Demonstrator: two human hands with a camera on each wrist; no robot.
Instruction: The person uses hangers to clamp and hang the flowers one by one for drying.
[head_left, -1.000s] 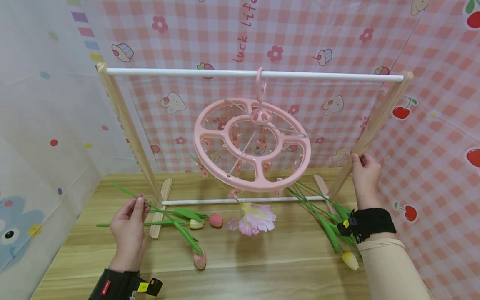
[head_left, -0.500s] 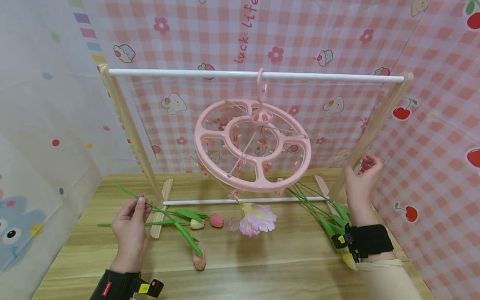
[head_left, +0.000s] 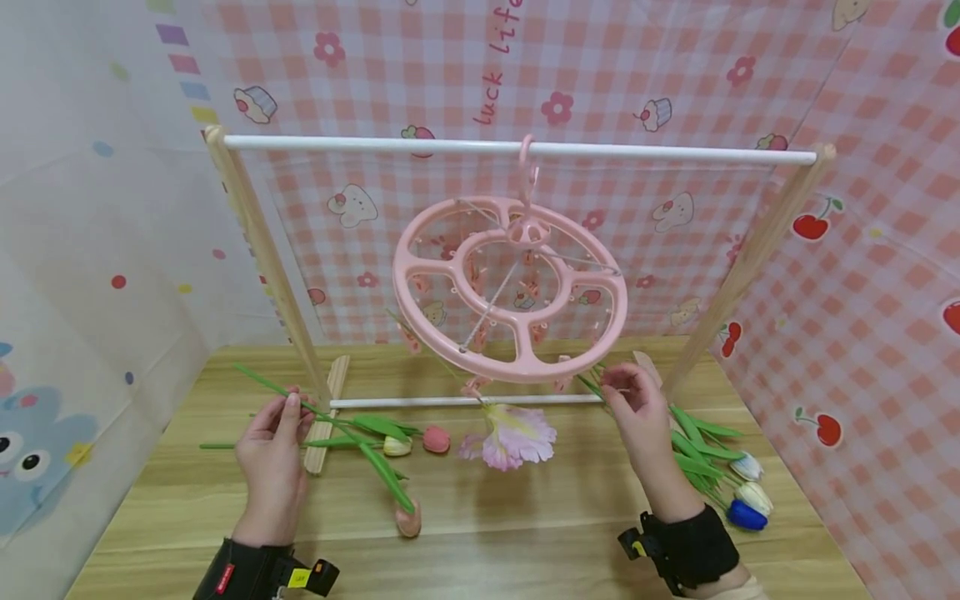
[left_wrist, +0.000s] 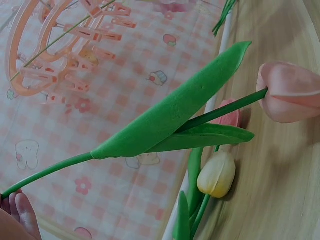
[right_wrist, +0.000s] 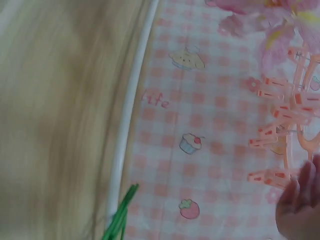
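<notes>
My left hand (head_left: 272,454) pinches the green stem of a pale pink artificial tulip (head_left: 408,518), whose head hangs low over the table. In the left wrist view this tulip (left_wrist: 290,92) slants across, leaves toward the camera. My right hand (head_left: 643,429) is in the air below the right rim of a round pink clip hanger (head_left: 517,367), fingers loosely bent and holding nothing. The right wrist view has the fingers (right_wrist: 302,205) close to the hanger's clips (right_wrist: 270,177). A pink-purple flower (head_left: 517,437) hangs head down from a front clip.
The hanger hooks over the white top rod (head_left: 360,144) of a wooden stand (head_left: 273,267). On the table lie a yellow-white tulip (head_left: 397,447) and a pink tulip (head_left: 437,439) at left. White and blue tulips (head_left: 747,514) lie at right, their stems passing the lower rod (head_left: 420,402).
My right hand has let go of the stand's right post and moved left and toward me, to beneath the hanger's rim. The left hand keeps its pinch on the tulip, nearly still.
</notes>
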